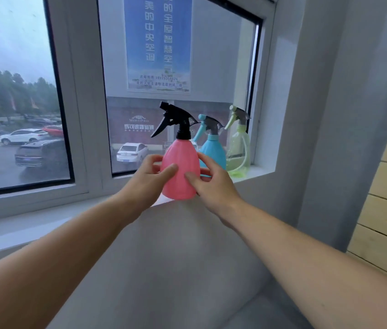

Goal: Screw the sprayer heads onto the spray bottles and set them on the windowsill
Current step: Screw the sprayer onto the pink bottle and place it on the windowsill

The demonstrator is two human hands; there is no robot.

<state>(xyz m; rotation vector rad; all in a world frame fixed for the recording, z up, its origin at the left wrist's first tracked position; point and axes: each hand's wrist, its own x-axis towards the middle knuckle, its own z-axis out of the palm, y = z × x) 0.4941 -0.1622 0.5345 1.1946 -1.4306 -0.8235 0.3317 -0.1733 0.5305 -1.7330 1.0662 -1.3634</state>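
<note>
Your left grip [149,176] and right grip [213,184] both clasp the pink bottle [180,167] between them, windowsill [254,173] just beyond. It is probably light, thin, slippery plastic: hold its belly gently, below the black sprayer head [175,119].

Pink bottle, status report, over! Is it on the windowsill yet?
Held: pink bottle, by left hand and right hand; black sprayer head on. To its right stand blue bottle and green bottle. Touchdown on windowsill hidden.
</note>
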